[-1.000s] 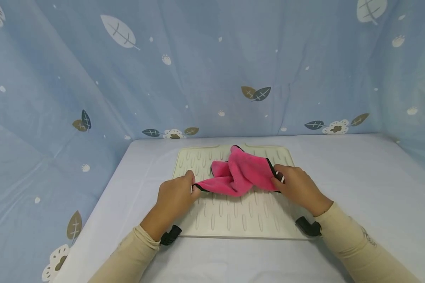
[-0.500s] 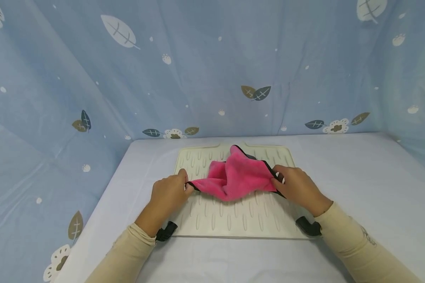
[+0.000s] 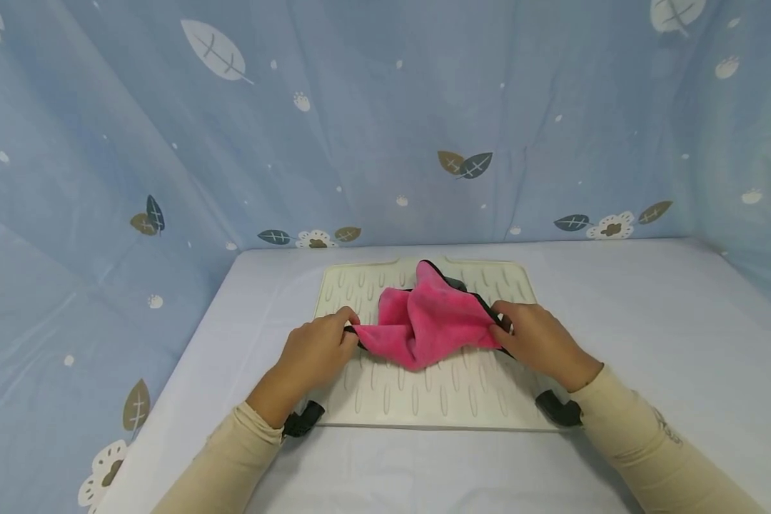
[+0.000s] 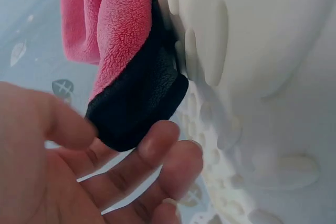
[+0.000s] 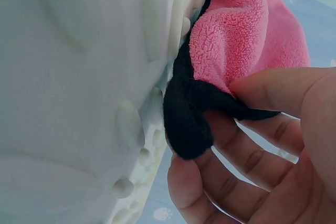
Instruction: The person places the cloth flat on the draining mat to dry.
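A crumpled pink cloth (image 3: 437, 318) with black edging lies bunched over a cream ridged mat (image 3: 417, 410). At its left corner my left hand (image 3: 315, 353) pinches the black-edged end between thumb and fingers; the left wrist view shows the dark underside of the cloth (image 4: 123, 30) folded there. On the other side my right hand (image 3: 542, 343) pinches the right edge. In the right wrist view the thumb presses the pink pile of the cloth (image 5: 228, 40), with fingers behind the black border. A peak of fabric stands up at the back middle.
The mat lies on a white-covered table (image 3: 649, 321). Behind and to the left hangs a blue curtain (image 3: 373, 128) printed with leaves and flowers. Black wrist-worn devices sit beneath the left wrist (image 3: 303, 420) and the right wrist (image 3: 559, 409).
My left hand moved outward to the left, then slightly back right, still pinching its corner. The cloth's front fold spread and dropped a little toward me. My right hand barely moved.
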A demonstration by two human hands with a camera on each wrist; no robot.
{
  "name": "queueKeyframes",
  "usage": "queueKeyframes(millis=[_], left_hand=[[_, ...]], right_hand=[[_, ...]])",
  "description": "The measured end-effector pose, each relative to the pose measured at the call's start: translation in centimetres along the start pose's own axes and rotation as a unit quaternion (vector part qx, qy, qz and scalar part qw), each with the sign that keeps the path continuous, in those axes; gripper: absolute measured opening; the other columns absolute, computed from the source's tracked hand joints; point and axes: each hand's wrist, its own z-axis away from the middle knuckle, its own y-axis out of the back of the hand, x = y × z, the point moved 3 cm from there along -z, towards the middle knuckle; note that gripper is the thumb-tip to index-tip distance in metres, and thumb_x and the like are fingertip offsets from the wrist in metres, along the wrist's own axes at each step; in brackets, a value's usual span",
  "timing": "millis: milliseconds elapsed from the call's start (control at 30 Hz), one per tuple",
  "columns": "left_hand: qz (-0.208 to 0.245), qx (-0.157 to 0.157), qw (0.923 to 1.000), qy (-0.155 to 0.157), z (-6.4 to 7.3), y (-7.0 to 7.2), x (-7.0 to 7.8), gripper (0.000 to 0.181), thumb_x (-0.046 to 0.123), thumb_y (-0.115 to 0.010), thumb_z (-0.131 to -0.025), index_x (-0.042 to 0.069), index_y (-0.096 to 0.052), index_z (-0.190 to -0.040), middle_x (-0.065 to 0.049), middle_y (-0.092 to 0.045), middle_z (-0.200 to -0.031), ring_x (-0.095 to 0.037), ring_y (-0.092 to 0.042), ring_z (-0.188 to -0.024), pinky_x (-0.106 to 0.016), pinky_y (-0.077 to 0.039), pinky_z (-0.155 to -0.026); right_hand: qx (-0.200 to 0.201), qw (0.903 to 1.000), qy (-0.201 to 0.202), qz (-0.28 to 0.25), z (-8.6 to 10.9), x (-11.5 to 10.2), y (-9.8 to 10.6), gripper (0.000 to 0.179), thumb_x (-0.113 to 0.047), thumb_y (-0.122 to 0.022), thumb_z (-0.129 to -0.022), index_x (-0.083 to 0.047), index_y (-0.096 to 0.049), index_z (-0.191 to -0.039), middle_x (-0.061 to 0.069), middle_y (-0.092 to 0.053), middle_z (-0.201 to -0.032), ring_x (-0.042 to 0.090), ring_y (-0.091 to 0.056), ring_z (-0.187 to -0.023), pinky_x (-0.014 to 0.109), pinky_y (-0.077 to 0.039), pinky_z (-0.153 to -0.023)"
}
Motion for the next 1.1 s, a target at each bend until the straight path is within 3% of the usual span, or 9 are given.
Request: queueKeyframes(millis=[167, 367, 533, 700, 900, 1100], left_hand=[[0.004, 0.007, 1.0, 0.003, 0.1, 0.2, 0.3, 0.027, 0.027, -0.042, -0.099, 0.019, -0.068, -0.107, 0.005, -0.062, -0.077, -0.015, -0.051, -0.062, -0.031, -0.039, -0.056], [-0.002, 0.032, 0.9995, -0.001, -0.1, 0.3, 0.4, 0.023, 0.04, -0.057, -0.099, 0.02, -0.065, -0.089, 0.006, -0.054, -0.063, -0.014, -0.051, -0.059, -0.031, -0.039, -0.053], [0.0, 0.033, 0.9995, -0.002, -0.1, 0.2, 0.2, 0.014, 0.032, -0.069, -0.092, 0.02, -0.064, -0.086, 0.009, -0.057, -0.065, -0.012, -0.05, -0.057, -0.029, -0.039, -0.052], [0.003, 0.069, 0.9971, -0.032, -0.1, 0.5, 0.3, 0.009, 0.022, -0.074, -0.088, 0.02, -0.065, -0.086, 0.008, -0.062, -0.075, -0.012, -0.052, -0.06, -0.029, -0.04, -0.053], [0.008, 0.106, 0.9929, -0.053, 0.1, 0.9, 0.5, 0.01, 0.013, -0.073, -0.086, 0.019, -0.068, -0.093, 0.003, -0.064, -0.089, -0.014, -0.052, -0.061, -0.03, -0.042, -0.053], [0.011, 0.153, 0.986, -0.066, 0.1, 1.4, 0.4, 0.013, 0.007, -0.07, -0.087, 0.016, -0.069, -0.096, -0.001, -0.063, -0.091, -0.015, -0.053, -0.065, -0.03, -0.044, -0.055]], right_hand=[[-0.01, 0.9999, -0.004, -0.001, 0.0, 0.0, -0.1, 0.007, -0.006, -0.066, -0.091, -0.005, -0.066, -0.098, -0.001, -0.063, -0.072, 0.008, -0.045, -0.051, 0.024, -0.039, -0.047], [-0.01, 0.9999, -0.001, -0.003, -0.1, 0.0, -0.2, 0.004, -0.006, -0.066, -0.091, -0.006, -0.064, -0.093, -0.002, -0.061, -0.07, 0.007, -0.046, -0.052, 0.023, -0.039, -0.047], [-0.024, 0.9997, -0.009, -0.003, -0.1, 0.1, -0.4, 0.004, -0.008, -0.066, -0.091, -0.007, -0.063, -0.092, -0.003, -0.06, -0.068, 0.007, -0.044, -0.049, 0.024, -0.038, -0.045], [-0.024, 0.9997, -0.007, 0.004, -0.2, 0.2, -0.4, 0.004, -0.009, -0.066, -0.092, -0.007, -0.062, -0.092, -0.003, -0.061, -0.07, 0.008, -0.046, -0.051, 0.025, -0.039, -0.046], [-0.032, 0.9995, -0.005, 0.002, -0.2, 0.1, -0.4, 0.008, -0.009, -0.065, -0.092, -0.01, -0.06, -0.087, -0.004, -0.059, -0.068, 0.008, -0.045, -0.05, 0.024, -0.039, -0.046], [-0.033, 0.9994, -0.006, 0.008, -0.2, 0.0, -0.3, 0.013, -0.01, -0.066, -0.092, -0.012, -0.057, -0.083, -0.003, -0.06, -0.069, 0.008, -0.045, -0.05, 0.025, -0.038, -0.046]])
